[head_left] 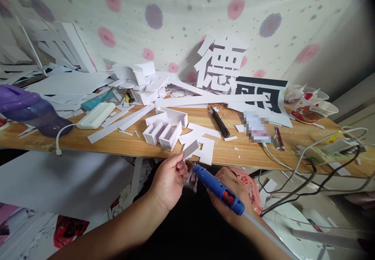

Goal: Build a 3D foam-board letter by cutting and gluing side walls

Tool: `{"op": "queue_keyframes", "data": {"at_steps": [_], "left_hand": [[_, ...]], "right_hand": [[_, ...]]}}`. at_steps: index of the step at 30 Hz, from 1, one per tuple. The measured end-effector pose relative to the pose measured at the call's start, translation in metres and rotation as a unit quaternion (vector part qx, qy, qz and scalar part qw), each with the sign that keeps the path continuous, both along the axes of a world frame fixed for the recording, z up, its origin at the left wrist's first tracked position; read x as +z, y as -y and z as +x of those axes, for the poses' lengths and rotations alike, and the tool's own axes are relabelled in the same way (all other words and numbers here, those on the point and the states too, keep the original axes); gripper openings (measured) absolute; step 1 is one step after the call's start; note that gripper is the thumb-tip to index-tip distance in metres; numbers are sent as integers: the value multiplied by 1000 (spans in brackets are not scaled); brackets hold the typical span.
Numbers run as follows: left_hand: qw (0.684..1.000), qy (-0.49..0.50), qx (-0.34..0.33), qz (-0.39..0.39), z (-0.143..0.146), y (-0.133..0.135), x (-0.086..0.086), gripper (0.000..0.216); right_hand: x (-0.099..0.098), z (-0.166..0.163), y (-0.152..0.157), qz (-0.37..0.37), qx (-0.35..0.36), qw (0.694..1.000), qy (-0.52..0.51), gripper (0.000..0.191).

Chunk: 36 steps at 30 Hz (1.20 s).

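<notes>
Between thumb and fingers, my left hand (171, 178) pinches a small white foam-board strip (191, 150) at the table's front edge. My right hand (231, 191) is wrapped round a blue hot glue gun (218, 187), its nozzle pointing at the lower end of the strip. Whether the nozzle touches the strip I cannot tell. Just beyond lies a flat white cut-out character piece (206, 147), partly covered by the strip. To its left stands a white piece with raised walls (162, 133), its open side up.
Behind are a black utility knife (219, 122), a finished white character (219, 66) and a printed sheet (283, 95). Scraps (158, 84) pile at the back. A power bank (96, 115) and purple bottle (38, 109) stand left; cables (295, 170) and a paper bowl (313, 109) are right.
</notes>
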<state>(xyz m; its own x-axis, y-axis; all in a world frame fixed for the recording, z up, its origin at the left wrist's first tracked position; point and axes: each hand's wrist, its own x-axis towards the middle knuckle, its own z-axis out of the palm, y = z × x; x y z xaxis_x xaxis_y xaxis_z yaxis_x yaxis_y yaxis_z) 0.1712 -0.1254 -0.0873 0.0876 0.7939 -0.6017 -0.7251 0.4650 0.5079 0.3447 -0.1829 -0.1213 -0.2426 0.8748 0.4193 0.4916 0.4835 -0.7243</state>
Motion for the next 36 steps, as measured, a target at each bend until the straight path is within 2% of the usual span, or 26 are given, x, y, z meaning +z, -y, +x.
{"op": "queue_keyframes", "data": {"at_steps": [10, 21, 26, 29, 31, 36], "left_hand": [[1000, -4, -13, 7, 0, 2, 1, 21], [1000, -4, -22, 19, -1, 2, 2, 23], [999, -3, -23, 24, -2, 2, 1, 21], [999, 1, -29, 31, -3, 2, 0, 20], [999, 6, -34, 40, -4, 2, -1, 19], [994, 21, -60, 90, -7, 1, -5, 24]], "right_hand": [[5, 5, 1, 37, -41, 998, 23, 10], [18, 8, -1, 89, -89, 991, 42, 14], [17, 11, -2, 97, -77, 992, 24, 15], [21, 13, 0, 76, -66, 995, -8, 16], [24, 14, 1, 32, -65, 997, -27, 17], [22, 19, 5, -42, -98, 991, -78, 14]]}}
